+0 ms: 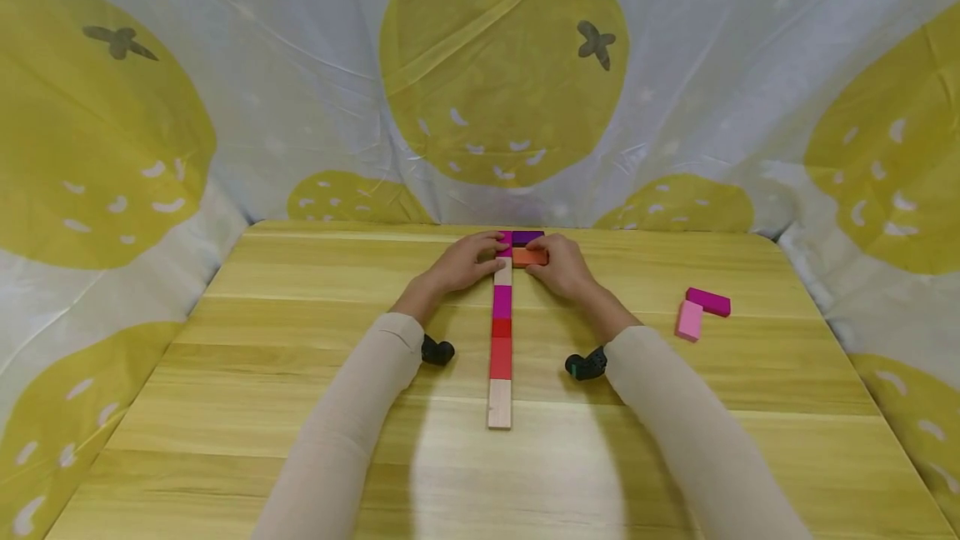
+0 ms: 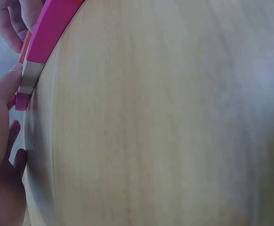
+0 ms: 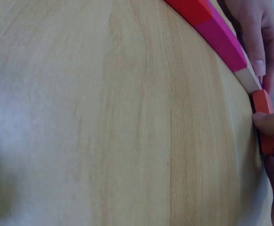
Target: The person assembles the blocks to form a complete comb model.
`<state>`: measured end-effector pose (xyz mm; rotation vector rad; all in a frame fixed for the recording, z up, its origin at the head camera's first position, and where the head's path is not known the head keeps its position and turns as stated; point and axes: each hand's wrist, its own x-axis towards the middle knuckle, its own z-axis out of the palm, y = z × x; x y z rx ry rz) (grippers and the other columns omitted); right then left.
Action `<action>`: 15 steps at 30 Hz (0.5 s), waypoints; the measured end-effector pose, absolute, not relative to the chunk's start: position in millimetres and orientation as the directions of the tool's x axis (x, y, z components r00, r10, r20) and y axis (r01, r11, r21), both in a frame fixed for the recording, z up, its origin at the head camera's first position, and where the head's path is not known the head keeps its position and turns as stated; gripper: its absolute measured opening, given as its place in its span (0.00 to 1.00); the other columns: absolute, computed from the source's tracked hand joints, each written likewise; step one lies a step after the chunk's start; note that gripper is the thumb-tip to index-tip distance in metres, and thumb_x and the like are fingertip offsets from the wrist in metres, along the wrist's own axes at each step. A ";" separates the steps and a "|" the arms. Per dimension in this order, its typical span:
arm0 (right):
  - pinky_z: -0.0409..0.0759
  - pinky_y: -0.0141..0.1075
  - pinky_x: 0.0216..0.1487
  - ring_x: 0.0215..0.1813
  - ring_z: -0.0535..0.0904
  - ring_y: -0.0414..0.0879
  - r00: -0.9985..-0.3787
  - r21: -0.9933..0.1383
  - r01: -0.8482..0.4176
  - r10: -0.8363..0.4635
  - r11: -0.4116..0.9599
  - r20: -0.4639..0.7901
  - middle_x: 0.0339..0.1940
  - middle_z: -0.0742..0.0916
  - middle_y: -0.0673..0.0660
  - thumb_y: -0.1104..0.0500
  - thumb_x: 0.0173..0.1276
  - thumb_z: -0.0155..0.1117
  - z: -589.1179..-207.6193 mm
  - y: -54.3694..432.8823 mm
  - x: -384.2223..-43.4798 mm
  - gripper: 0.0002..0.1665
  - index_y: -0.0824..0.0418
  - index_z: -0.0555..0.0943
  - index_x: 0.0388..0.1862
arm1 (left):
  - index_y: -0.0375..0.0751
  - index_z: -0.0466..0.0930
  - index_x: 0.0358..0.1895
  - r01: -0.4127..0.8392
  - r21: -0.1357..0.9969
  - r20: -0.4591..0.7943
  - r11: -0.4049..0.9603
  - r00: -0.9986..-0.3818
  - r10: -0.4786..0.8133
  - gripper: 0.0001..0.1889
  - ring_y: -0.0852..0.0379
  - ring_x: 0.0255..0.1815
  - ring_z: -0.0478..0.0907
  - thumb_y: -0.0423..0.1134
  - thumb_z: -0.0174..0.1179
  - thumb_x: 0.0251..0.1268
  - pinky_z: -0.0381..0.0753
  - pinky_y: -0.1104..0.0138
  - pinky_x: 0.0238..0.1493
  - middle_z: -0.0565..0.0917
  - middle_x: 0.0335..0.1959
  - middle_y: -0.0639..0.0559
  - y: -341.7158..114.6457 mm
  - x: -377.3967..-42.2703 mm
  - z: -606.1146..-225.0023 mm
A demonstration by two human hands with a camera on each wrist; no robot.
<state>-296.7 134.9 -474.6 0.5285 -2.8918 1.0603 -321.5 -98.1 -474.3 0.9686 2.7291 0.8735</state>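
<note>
A straight row of wooden blocks (image 1: 501, 357) runs away from me to the table's far edge, in plain wood, red and magenta. My left hand (image 1: 467, 263) is at the far end of the row, fingertips on the far magenta block (image 1: 505, 242). Its thumb touches the plain wood block (image 1: 503, 273). From the right, my right hand (image 1: 564, 267) pinches an orange block (image 1: 529, 257), which extends sideways from the row. Behind the orange block lies a purple block (image 1: 528, 237). In the right wrist view, the thumb presses the orange block's (image 3: 263, 101) near side.
Two spare blocks, one magenta (image 1: 708, 302) and one light pink (image 1: 689, 321), lie close together to the right on the wooden table (image 1: 300, 290). A white cloth with yellow fruit prints (image 1: 502, 65) hangs behind the table. Dark wrist cameras (image 1: 437, 351) protrude from both sleeves.
</note>
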 end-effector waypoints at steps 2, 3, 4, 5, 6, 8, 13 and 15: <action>0.74 0.51 0.66 0.62 0.77 0.61 -0.944 -0.625 -0.315 -0.304 0.714 0.129 0.58 0.84 0.67 0.63 0.70 0.73 -474.0 133.6 -296.0 0.21 0.70 0.84 0.59 | 0.37 0.77 0.71 0.540 0.557 0.077 0.631 -0.790 0.608 0.23 0.46 0.79 0.61 0.44 0.60 0.79 0.54 0.57 0.78 0.69 0.77 0.46 -98.1 -321.4 -473.8; 0.74 0.51 0.66 0.62 0.77 0.61 -0.944 -0.624 -0.316 -0.304 0.715 0.129 0.58 0.84 0.67 0.63 0.70 0.73 -473.8 133.0 -295.8 0.21 0.70 0.84 0.59 | 0.37 0.77 0.71 0.539 0.558 0.076 0.632 -0.791 0.607 0.24 0.46 0.79 0.61 0.44 0.59 0.79 0.54 0.57 0.78 0.69 0.77 0.46 -98.1 -321.3 -473.6; 0.74 0.51 0.65 0.61 0.78 0.61 -0.945 -0.626 -0.314 -0.302 0.714 0.129 0.57 0.84 0.67 0.63 0.70 0.73 -473.5 132.7 -295.4 0.21 0.69 0.84 0.59 | 0.37 0.77 0.71 0.537 0.558 0.074 0.633 -0.792 0.607 0.24 0.46 0.79 0.60 0.44 0.59 0.79 0.54 0.57 0.78 0.69 0.77 0.46 -98.1 -321.2 -473.6; 0.74 0.51 0.65 0.61 0.78 0.61 -0.945 -0.625 -0.312 -0.300 0.715 0.128 0.57 0.84 0.67 0.63 0.70 0.73 -473.7 132.5 -295.2 0.21 0.69 0.84 0.59 | 0.37 0.77 0.71 0.536 0.559 0.073 0.633 -0.792 0.606 0.24 0.46 0.79 0.60 0.44 0.59 0.79 0.54 0.57 0.78 0.69 0.77 0.46 -98.0 -321.0 -473.5; 0.74 0.51 0.65 0.61 0.78 0.61 -0.946 -0.623 -0.311 -0.299 0.717 0.127 0.57 0.84 0.67 0.62 0.70 0.73 -474.0 132.4 -295.1 0.21 0.69 0.84 0.59 | 0.37 0.77 0.71 0.535 0.560 0.072 0.632 -0.792 0.607 0.24 0.46 0.79 0.60 0.44 0.59 0.79 0.54 0.57 0.78 0.69 0.77 0.46 -98.0 -320.8 -473.5; 0.75 0.51 0.64 0.60 0.78 0.61 -0.946 -0.623 -0.310 -0.298 0.718 0.128 0.56 0.84 0.67 0.62 0.69 0.73 -474.6 132.5 -295.0 0.21 0.69 0.85 0.58 | 0.38 0.76 0.71 0.532 0.564 0.069 0.632 -0.793 0.606 0.24 0.47 0.79 0.60 0.44 0.59 0.80 0.54 0.57 0.78 0.68 0.77 0.47 -98.1 -320.4 -473.6; 0.75 0.51 0.63 0.59 0.78 0.61 -0.943 -0.618 -0.320 -0.303 0.718 0.136 0.55 0.85 0.67 0.62 0.69 0.73 -475.8 133.1 -295.2 0.20 0.70 0.85 0.57 | 0.38 0.76 0.72 0.527 0.574 0.064 0.627 -0.792 0.607 0.24 0.47 0.79 0.60 0.44 0.58 0.80 0.54 0.57 0.78 0.68 0.78 0.47 -98.4 -320.4 -474.2; 0.75 0.50 0.62 0.58 0.78 0.60 -0.939 -0.612 -0.331 -0.312 0.718 0.142 0.55 0.85 0.66 0.62 0.69 0.73 -475.9 133.2 -295.6 0.20 0.70 0.85 0.57 | 0.39 0.76 0.72 0.528 0.572 0.062 0.628 -0.791 0.609 0.24 0.48 0.79 0.60 0.45 0.58 0.80 0.54 0.58 0.78 0.68 0.77 0.47 -98.3 -321.0 -474.3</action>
